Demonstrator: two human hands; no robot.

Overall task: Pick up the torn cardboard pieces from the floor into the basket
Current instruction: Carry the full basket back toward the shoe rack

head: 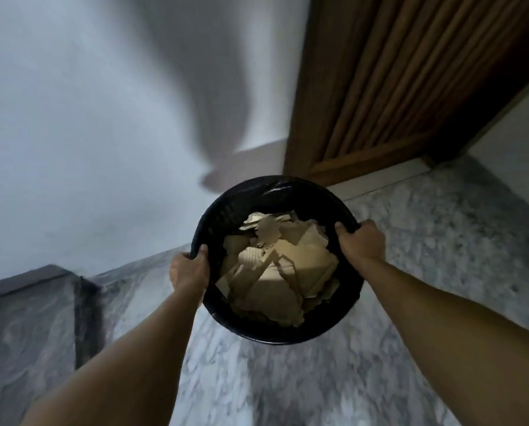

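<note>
A round black basket [223,204] with a black liner sits in the middle of the head view, over the marble floor. Several torn brown cardboard pieces [288,265] fill it. My left hand [189,270] grips the rim on the left side, thumb hooked inside. My right hand [361,239] grips the rim on the right side. No cardboard lies on the visible floor. Whether the basket rests on the floor or is lifted, I cannot tell.
A white wall [72,133] rises close behind the basket. A brown slatted wooden door [395,87] stands at the upper right. A dark marble step or ledge [26,318] lies at the lower left. Grey marble floor [441,241] spreads right and below.
</note>
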